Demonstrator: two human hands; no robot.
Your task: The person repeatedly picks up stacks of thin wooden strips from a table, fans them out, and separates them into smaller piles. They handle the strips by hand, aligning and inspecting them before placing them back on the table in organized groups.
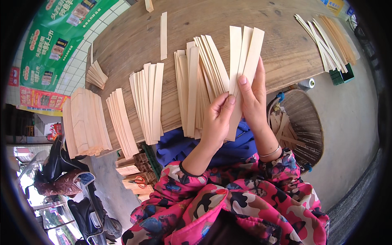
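Note:
Three thin, pale wood strips (239,58) are fanned out between my hands above the near edge of the wooden table (214,15). My left hand (221,116) pinches their lower part between thumb and fingers. Higher up, my right hand (253,92) has its thumb on the front of the strips and its fingers behind them. Just left of the held strips, fanned piles of like strips (211,64) lie partly over one another. Another fanned pile (148,101) is farther left, and a single strip (163,35) lies beyond it.
Stacked wood strips (85,122) and a narrower pile (122,122) line the table's left end. At right are loose strips (321,43) and a darker bundle (338,39). A woven basket (306,128) holding strip pieces stands below. Orange-handled scissors (140,182) lie on bundles at lower left, near a scooter (88,205).

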